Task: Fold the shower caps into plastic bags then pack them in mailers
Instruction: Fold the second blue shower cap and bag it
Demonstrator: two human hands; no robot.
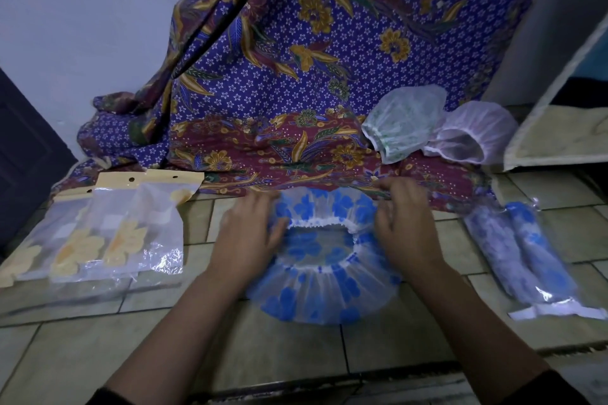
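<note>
Your shower cap [324, 293] lies opening-up on the tiled floor [296, 348] between your hands: clear plastic printed with blue flowers, gathered on a white frilled elastic. Your left hand [246, 233] and right hand [406, 227] each grip one side, fingers curled over its edge.

No legible text, label, brand or number anywhere, not even on the plastic bags [108, 227]
</note>
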